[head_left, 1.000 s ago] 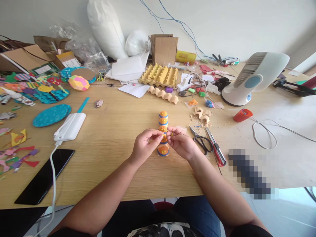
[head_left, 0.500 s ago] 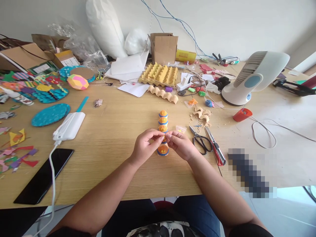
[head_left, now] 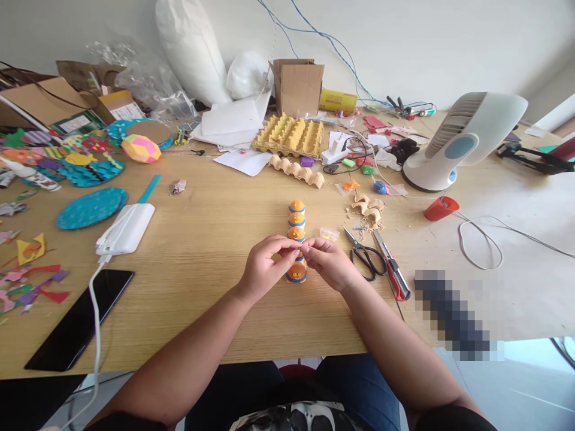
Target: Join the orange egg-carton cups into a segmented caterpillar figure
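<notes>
A row of orange egg-carton cups (head_left: 297, 272) with blue bands and small yellow faces stands on the table, running away from me. Over its nearer part my left hand (head_left: 268, 263) and my right hand (head_left: 329, 262) meet, fingertips almost touching. Each hand pinches thumb against forefinger. Whatever is between the fingertips is too small to make out. My fingers hide part of the row's middle. Just beyond my right hand lies a small clear bag (head_left: 330, 234) with yellow bits in it.
To the right lie black-handled scissors (head_left: 369, 257), a red utility knife (head_left: 393, 269) and carton scraps (head_left: 369, 208). A white fan (head_left: 458, 143) stands farther back. At left are a power bank (head_left: 128, 230) and a black phone (head_left: 83, 320). A yellow egg tray (head_left: 290, 136) sits behind.
My right hand's fingers have shifted slightly, with the thumb and forefinger drawn closer together at the left fingertips. The row of cups stays in place.
</notes>
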Tool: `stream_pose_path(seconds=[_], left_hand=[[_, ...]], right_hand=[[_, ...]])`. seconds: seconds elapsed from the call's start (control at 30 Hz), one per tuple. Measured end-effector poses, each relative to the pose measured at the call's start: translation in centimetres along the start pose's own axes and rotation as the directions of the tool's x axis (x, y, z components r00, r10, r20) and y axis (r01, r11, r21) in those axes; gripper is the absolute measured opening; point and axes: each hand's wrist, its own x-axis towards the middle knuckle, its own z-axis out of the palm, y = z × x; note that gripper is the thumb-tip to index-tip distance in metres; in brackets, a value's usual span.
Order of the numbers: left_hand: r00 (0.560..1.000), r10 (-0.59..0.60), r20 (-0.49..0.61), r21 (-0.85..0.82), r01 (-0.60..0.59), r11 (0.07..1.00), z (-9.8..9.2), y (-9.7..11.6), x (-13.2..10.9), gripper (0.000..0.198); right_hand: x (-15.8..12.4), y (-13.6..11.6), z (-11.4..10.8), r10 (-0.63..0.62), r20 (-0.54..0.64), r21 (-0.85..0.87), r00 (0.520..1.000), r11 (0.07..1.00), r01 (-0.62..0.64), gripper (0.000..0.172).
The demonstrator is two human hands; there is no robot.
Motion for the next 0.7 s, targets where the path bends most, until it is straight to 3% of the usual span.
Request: stream_pose_path(seconds=[0.43,0.6,0.7], left_hand=[[0.998,-0.053,-0.038,-0.031,0.052,0.998,-0.1,-0.7,0.0,0.013],[0.978,-0.184,-0.102,-0.130,0.170,0.977,-0.3,-1.3,0.3,0.018],[0.930,-0.327,-0.168,-0.259,0.278,0.925,-0.6,-1.3,0.6,0.024]], right_hand=[[0.4,-0.1,-0.5,-0.087,-0.062,-0.075,0.994,0.994,0.082,0.038],[1.0,-0.7,-1.2,-0.163,-0.214,-0.190,0.963,0.974,0.123,0.041],[1.3,-2.0,-1.0,-0.204,-0.265,-0.156,0.942,0.974,0.167,0.041]])
